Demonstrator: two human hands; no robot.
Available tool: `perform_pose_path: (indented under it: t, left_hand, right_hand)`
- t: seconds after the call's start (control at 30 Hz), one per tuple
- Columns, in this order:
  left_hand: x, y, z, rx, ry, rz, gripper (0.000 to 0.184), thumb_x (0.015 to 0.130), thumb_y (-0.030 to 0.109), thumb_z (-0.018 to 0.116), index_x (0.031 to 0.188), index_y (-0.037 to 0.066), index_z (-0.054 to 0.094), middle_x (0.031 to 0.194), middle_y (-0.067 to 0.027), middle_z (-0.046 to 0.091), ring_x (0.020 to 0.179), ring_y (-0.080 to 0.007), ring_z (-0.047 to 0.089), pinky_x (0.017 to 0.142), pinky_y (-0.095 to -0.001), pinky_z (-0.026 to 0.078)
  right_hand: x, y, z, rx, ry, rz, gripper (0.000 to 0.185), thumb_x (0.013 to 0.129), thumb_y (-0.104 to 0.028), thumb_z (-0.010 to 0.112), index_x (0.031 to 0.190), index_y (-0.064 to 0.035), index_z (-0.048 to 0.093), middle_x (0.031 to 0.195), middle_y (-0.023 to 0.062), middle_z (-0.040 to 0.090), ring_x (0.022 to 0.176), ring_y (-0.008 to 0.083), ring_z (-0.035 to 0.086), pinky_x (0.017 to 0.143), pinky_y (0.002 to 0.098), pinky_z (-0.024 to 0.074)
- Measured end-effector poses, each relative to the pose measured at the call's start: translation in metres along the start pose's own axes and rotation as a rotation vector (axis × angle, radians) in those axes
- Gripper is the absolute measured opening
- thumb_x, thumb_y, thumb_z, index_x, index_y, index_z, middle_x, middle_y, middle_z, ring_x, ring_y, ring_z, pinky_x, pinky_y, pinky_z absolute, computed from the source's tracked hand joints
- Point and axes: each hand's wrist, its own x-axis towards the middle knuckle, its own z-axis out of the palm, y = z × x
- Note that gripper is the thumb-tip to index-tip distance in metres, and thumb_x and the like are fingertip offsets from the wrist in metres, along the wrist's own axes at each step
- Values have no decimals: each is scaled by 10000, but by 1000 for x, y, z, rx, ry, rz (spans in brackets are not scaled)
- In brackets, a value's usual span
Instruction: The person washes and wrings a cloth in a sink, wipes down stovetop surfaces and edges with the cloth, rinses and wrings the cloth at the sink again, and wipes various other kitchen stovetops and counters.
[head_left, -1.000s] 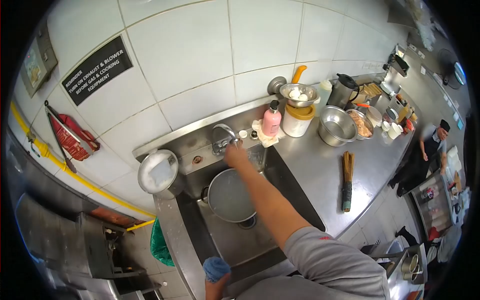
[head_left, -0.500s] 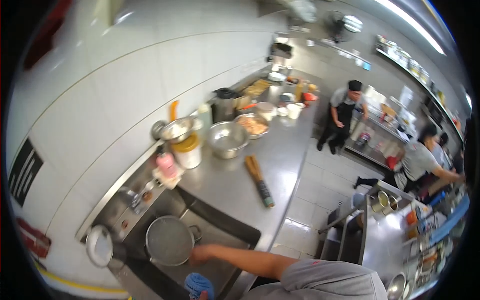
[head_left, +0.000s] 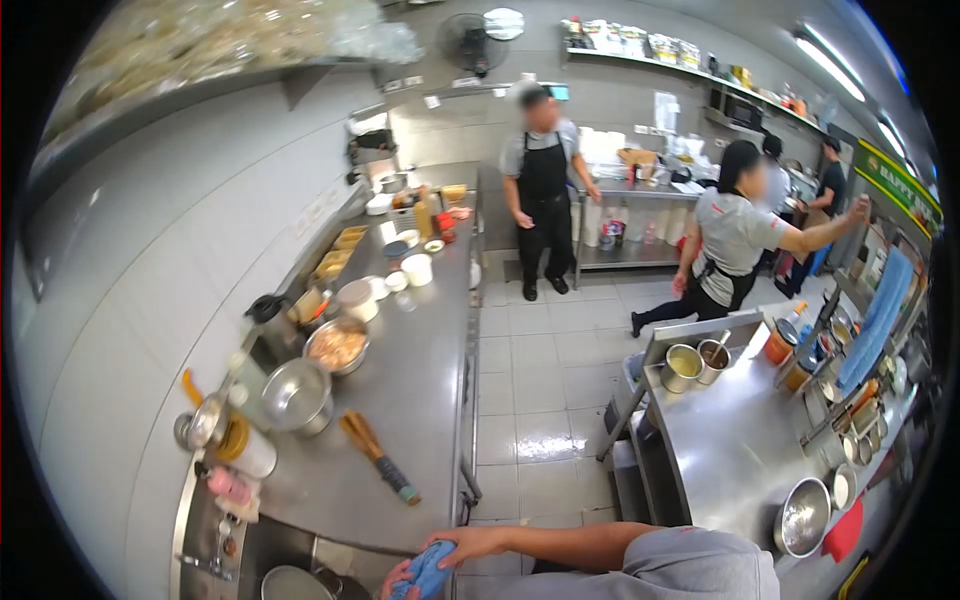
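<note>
A blue cloth (head_left: 430, 570) is bunched between my two hands at the bottom edge of the view, close to the counter's end by the sink. My right hand (head_left: 470, 542) comes in from the right and presses its fingers on the cloth's upper side. Only a few fingers of my left hand (head_left: 396, 577) show, closed on the cloth's left side. A round metal pot (head_left: 292, 584) stands in the sink, left of my hands and cut off by the frame. Tied brown sticks with a dark wrapped end (head_left: 381, 458) lie on the counter beyond them.
Along the wall side of the steel counter (head_left: 400, 370) are a steel bowl (head_left: 297, 397), a bowl of food (head_left: 337, 345), a yellow-lidded tub (head_left: 245, 449) and a pink bottle (head_left: 229, 485). Across the tiled aisle stands another steel table (head_left: 740, 450). Several people are farther back.
My right hand has left the pot's edge and come to the cloth in my left hand. The view has swung right and up. A walking co-worker's arm is raised toward the right.
</note>
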Motion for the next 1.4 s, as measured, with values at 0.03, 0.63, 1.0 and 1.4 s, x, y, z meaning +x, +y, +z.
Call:
perform_pose_path:
  t: [0.03, 0.63, 1.0, 1.4]
  left_hand:
    - [9, 7, 22, -3, -22, -2, 265, 889, 100, 553, 1145, 34, 546, 1035, -73, 592, 971, -194, 552, 861, -319, 448]
    - [134, -6, 291, 1, -790, -309, 236, 939, 93, 504, 1159, 8, 523, 1185, -130, 570, 1023, -232, 586, 823, -340, 510]
    - [212, -46, 378, -365, -847, -462, 270, 968, 188, 478, 1165, 4, 488, 1162, -130, 556, 1017, -262, 594, 818, -437, 526]
    - [394, -35, 435, 618, -971, 255, 494, 882, 43, 435, 1375, 78, 426, 1172, -308, 520, 1101, -397, 512, 937, -417, 417]
  right_hand:
    - [-14, 4, -18, 10, 19, -17, 516, 863, -248, 668, 1306, -115, 438, 1114, 29, 540, 954, 108, 516, 786, 266, 474]
    - [-251, 26, -198, 390, 1115, -337, 409, 806, -50, 658, 1193, -94, 536, 1064, 26, 594, 959, 113, 562, 823, 256, 465]
    - [-252, 22, -219, -2, 741, -301, 514, 837, -98, 662, 1314, -88, 469, 1227, 28, 525, 1081, 121, 481, 933, 278, 392]
    - [-185, 37, -385, -482, 1097, 97, 437, 767, -279, 713, 1097, -59, 531, 940, 169, 619, 864, 301, 596, 772, 384, 454]
